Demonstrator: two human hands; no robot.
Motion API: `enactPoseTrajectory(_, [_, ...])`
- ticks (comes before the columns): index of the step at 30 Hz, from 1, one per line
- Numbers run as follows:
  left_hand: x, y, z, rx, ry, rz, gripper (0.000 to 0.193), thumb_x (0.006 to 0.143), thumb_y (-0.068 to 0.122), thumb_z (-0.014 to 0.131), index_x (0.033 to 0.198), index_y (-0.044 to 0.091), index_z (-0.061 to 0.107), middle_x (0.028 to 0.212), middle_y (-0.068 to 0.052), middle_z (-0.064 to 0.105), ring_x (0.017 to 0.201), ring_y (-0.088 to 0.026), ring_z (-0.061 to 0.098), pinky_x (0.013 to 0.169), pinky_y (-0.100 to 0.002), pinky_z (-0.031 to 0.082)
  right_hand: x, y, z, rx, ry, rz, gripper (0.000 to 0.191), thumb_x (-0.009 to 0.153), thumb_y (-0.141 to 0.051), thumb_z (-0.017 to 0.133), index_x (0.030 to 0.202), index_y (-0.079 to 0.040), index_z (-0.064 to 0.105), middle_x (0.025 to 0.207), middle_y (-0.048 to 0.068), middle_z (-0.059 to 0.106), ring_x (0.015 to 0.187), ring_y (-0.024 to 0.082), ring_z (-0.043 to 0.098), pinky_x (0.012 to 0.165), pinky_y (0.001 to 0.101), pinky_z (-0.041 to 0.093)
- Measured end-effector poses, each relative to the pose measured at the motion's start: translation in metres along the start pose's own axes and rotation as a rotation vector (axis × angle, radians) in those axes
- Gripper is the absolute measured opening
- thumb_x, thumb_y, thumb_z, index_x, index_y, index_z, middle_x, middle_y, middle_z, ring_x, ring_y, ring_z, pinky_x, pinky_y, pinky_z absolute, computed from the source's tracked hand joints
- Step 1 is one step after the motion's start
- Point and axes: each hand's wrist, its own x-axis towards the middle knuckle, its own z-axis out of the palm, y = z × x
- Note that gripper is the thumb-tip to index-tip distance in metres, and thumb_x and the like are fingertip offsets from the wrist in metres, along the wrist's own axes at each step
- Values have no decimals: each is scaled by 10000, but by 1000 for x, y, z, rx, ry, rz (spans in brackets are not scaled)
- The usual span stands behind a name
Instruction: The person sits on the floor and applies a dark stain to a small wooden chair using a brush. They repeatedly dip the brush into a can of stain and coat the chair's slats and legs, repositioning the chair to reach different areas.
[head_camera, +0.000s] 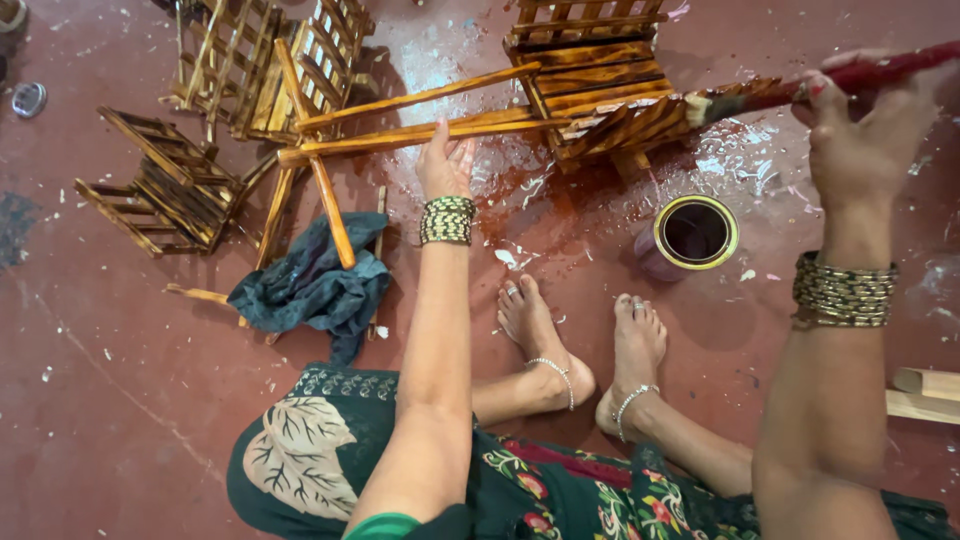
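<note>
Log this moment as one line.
left hand: on wooden slat | right hand: holds brush on wooden cart | tin: open

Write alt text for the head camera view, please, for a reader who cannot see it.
Seated on a red floor, a person steadies a slatted wooden frame with the left hand while the right hand brushes dark stain on it. An open tin stands beside their bare feet.
</note>
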Motion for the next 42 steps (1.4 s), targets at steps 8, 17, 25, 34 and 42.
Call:
enactPoseTrajectory(8, [-3,3,4,10,-20,-4,389,880,265,787,1089,-2,595,1025,-164,609,933,-286,663,836,-367,601,-12,48,36,-27,-84,-5,137,1088,89,686,1192,3,660,1087,80,709,959,142,694,864,261,593])
enactPoseTrajectory(17, [3,0,2,4,-22,-11,366,880,264,780,1076,18,593,1015,-153,623,953,-289,674,846,-371,599,-11,36,49,-263,-311,85,77,1016,-3,732,1092,-2,718,1030,98,751,942,172,721,818,285,576])
enactPoseTrajectory(25, [3,-1,-1,-6,-25,-4,344,873,258,792,1027,23,594,994,-141,608,942,-290,675,853,-380,601,6,-32,-24,-231,-317,381,169,1017,-84,686,1147,24,698,1036,147,738,910,182,742,800,285,617])
enactPoseTrajectory(34, [-4,5,4,5,-33,-18,369,864,286,802,1015,29,584,971,-123,570,911,-286,654,815,-384,595,-24,48,32,-604,-694,447,237,815,-127,779,1044,-66,769,960,132,788,901,249,740,819,416,559])
enactPoseTrajectory(42, [-3,6,2,-2,-19,-28,399,863,279,800,1057,18,568,1010,-143,594,946,-296,663,831,-373,598,-29,69,38,-455,-728,638,235,861,-122,768,1071,-18,752,988,152,777,912,254,737,813,389,583])
